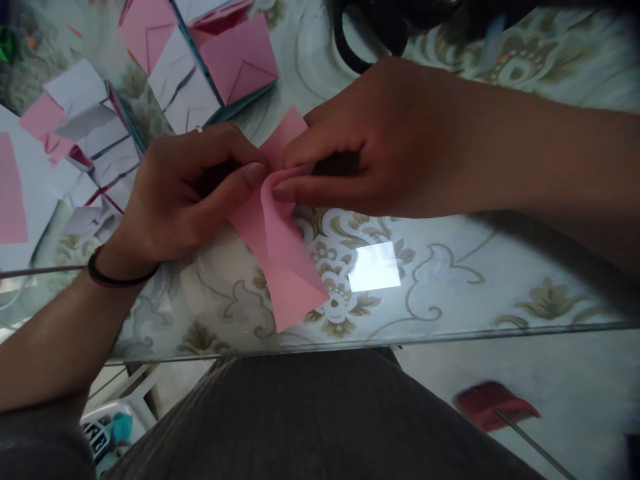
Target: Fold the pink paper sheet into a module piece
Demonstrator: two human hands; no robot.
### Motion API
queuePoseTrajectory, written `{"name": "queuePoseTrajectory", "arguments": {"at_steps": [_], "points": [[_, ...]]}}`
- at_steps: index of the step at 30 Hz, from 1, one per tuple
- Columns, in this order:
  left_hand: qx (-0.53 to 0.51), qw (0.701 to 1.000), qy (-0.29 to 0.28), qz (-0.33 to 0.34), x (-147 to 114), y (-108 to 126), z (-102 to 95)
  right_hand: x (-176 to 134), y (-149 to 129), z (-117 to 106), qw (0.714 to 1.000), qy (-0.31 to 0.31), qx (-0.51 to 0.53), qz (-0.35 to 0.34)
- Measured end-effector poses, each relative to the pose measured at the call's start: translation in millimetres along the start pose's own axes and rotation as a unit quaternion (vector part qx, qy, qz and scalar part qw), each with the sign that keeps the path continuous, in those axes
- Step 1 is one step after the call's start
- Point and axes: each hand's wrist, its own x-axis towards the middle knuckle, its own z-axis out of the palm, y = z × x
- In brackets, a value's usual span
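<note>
A piece of pink paper (pixel 290 267) is held above the table's front part, with a raised fold bulging along its middle. My left hand (pixel 193 193) pinches its left side between thumb and forefinger. Thumb and fingers of my right hand (pixel 370 147) press together on the raised fold. Both hands almost touch at the fold, and their fingers cover part of the paper. Beyond them sits a folded pink and white paper box (pixel 240 60). Left of my left hand lies a stack of folded white and pink paper pieces (pixel 95 140).
Black-handled scissors (pixel 350 40) lie at the table's far side. A white sheet (pixel 25 180) with pink paper on it is at the far left. The glass-topped, flower-patterned table (pixel 450 267) ends just before my lap. A red object (pixel 495 407) is on the floor.
</note>
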Motion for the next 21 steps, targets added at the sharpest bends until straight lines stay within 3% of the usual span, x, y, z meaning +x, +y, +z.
{"name": "queuePoseTrajectory", "arguments": {"at_steps": [4,9,21], "points": [[-0.001,1.0,0.003,-0.023,-0.2,1.5,-0.3,-0.2,3.1,-0.3,1.0,0.001,0.0,-0.011],[0.004,1.0,0.002,0.0,1.2,2.7,-0.6,-0.8,0.9,-1.3,1.0,-0.007,-0.017,-0.004],[0.016,0.999,0.005,-0.046,-1.9,5.9,2.2,0.5,2.1,1.1,0.999,0.006,-0.05,0.01]]}}
